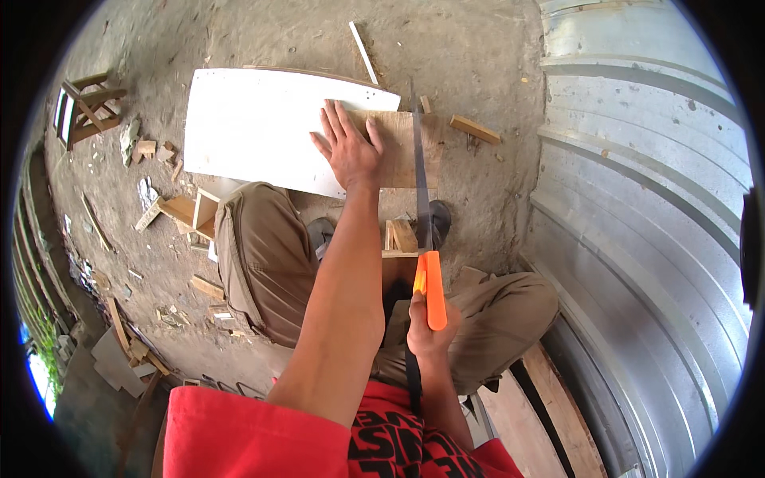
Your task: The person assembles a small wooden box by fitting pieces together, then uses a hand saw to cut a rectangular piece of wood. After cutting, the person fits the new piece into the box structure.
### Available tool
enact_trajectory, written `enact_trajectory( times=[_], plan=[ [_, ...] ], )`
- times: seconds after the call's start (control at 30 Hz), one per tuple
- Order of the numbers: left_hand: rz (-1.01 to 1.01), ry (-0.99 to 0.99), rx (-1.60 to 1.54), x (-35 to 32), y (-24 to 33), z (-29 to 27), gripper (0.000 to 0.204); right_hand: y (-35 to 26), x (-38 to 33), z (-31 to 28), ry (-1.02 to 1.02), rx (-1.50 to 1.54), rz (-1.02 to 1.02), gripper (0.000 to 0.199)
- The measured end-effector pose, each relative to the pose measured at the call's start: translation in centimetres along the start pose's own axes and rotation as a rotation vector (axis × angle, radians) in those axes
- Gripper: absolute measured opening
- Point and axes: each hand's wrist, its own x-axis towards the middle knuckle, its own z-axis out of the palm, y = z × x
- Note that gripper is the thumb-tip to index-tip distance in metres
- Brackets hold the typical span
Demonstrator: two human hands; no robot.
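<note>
Left hand [349,150] lies flat, fingers spread, on the board [402,151]; right hand [429,323], at 6 o'clock, clenches the orange-handled saw [422,183], whose cut looks unfinished, board undivided.

Bright daylight, soft shadows, sharp centre, heavy fisheye bend w/ black rim.

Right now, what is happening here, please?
A person is sawing a wooden board outdoors. The left hand lies flat on the board and presses it down. The right hand grips the orange handle of a handsaw, whose blade stands in the board near its right end. A white panel lies under the board. Wood scraps are scattered on the dirt ground, and a corrugated metal wall stands to the right.
</note>
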Motion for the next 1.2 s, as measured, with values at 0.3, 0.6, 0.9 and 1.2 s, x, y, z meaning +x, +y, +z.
enact_trajectory(
  times=[0.3,0.6,0.9,1.2],
  plan=[
    [-0.004,-0.012,0.006,-0.1,0.3,0.1,0.069,0.0,6.4,3.0,0.044,-0.007,0.046,0.025],
    [-0.01,-0.01,0.034,0.1,0.2,0.2,0.069,-0.2,6.9,2.2,0.004,0.072,0.136,0.025],
    [-0.002,0.007,0.019,0.1,-0.1,0.2,0.068,2.1,1.9,2.1,0.008,-0.004,0.086,0.022],
    [-0.001,-0.01,0.009,0.2,0.4,0.0,0.068,-0.2,11.7,3.9,0.0,0.083,-0.033,0.022]
  ],
)
